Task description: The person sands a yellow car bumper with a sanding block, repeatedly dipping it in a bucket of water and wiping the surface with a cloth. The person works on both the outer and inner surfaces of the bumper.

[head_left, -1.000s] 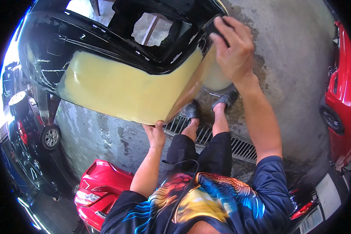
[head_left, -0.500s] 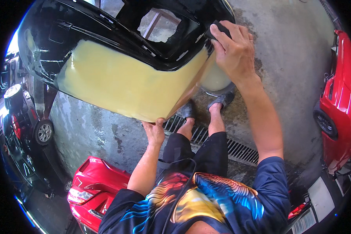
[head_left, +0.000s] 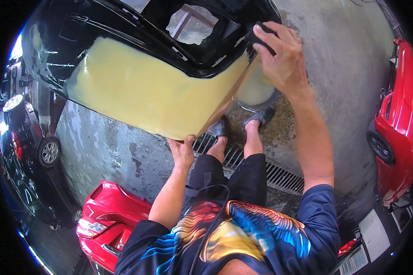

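Note:
A black car bumper point(head_left: 110, 28) spans the upper left, with a large pale-yellow patch of smoothed filler point(head_left: 147, 87) on its near face. My left hand point(head_left: 182, 151) grips the bumper's lower edge at the near corner, thumb on the yellow side and fingers partly hidden beneath. At the bumper's right end, my right hand point(head_left: 287, 59) is closed around a small black block point(head_left: 264, 34), which looks like a sanding block. The block rests at the bumper's far right edge; its underside is hidden.
Below the right end stands a bucket of cloudy liquid point(head_left: 254, 90), close to my feet. A metal drain grate point(head_left: 280, 178) crosses the wet concrete floor. Red car parts lie at lower left point(head_left: 112, 206), a red car point(head_left: 401, 105) is at right, and a dark car point(head_left: 32, 183) at left.
My right hand and the black block have shifted slightly right and up along the bumper's end. My left hand keeps its hold on the lower edge.

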A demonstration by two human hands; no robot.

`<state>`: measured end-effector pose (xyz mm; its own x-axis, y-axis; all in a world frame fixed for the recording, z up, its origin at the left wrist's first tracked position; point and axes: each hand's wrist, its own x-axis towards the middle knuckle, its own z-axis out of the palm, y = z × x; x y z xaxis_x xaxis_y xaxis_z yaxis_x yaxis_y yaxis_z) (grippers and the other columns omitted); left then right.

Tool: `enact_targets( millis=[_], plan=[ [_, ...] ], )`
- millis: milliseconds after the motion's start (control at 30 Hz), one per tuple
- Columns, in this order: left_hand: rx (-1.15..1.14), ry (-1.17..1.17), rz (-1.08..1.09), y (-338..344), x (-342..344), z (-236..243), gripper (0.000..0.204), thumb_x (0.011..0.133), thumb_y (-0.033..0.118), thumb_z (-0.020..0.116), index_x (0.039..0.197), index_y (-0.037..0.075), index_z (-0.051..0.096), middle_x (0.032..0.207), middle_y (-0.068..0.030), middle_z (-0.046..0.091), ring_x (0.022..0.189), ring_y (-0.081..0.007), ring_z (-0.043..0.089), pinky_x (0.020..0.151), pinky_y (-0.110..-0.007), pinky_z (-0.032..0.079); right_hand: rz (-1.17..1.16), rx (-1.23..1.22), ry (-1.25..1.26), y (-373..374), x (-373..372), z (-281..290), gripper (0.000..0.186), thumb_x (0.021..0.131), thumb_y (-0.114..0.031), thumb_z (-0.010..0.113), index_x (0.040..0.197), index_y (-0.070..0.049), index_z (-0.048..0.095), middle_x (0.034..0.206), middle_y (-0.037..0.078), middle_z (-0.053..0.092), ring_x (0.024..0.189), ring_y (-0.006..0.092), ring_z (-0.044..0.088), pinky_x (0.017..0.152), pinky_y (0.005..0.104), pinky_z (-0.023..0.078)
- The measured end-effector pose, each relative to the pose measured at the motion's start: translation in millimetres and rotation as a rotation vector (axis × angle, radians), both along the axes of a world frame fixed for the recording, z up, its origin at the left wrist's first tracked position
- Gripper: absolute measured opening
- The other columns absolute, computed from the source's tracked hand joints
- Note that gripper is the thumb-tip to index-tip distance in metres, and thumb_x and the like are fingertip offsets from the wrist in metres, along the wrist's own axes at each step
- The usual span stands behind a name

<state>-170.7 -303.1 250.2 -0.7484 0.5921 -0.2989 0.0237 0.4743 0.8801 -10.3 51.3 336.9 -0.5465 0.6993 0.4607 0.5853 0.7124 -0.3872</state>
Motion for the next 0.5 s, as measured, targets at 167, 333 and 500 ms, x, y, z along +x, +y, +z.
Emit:
enact_targets(
  millis=[167,333,500],
  plan=[
    [0.009,-0.049,0.009,1.2,0.8,3.3,0.114,0.086,0.067,0.084,0.155,-0.006,0.031,0.148,-0.0229,0.05,0.135,-0.0347,0.052,0.117,-0.047,0.042,-0.09,0.222,-0.149,4.3,-1.0,10.6,0.044,0.085,-0.008,0.084,0.127,-0.018,0.079,0.134,0.007,0.072,0.123,0.0323,0.065,0.104,0.0451,0.05],
    [-0.02,0.074,-0.019,2.0,0.8,3.6,0.113,0.085,0.065,0.086,0.154,-0.006,0.033,0.145,-0.0213,0.051,0.134,-0.0331,0.053,0.116,-0.047,0.042,0.089,0.065,-0.165,5.6,0.1,18.9,0.044,0.084,-0.007,0.084,0.126,-0.018,0.079,0.134,0.006,0.071,0.123,0.0309,0.065,0.103,0.0459,0.05],
    [0.056,-0.085,0.012,2.9,0.7,2.6,0.114,0.084,0.064,0.088,0.155,-0.006,0.034,0.147,-0.0209,0.05,0.135,-0.0325,0.052,0.117,-0.047,0.041,0.038,0.218,-0.244,9.8,1.3,21.5,0.043,0.085,-0.007,0.083,0.126,-0.018,0.079,0.135,0.006,0.071,0.123,0.0307,0.065,0.103,0.0463,0.051]
  ],
)
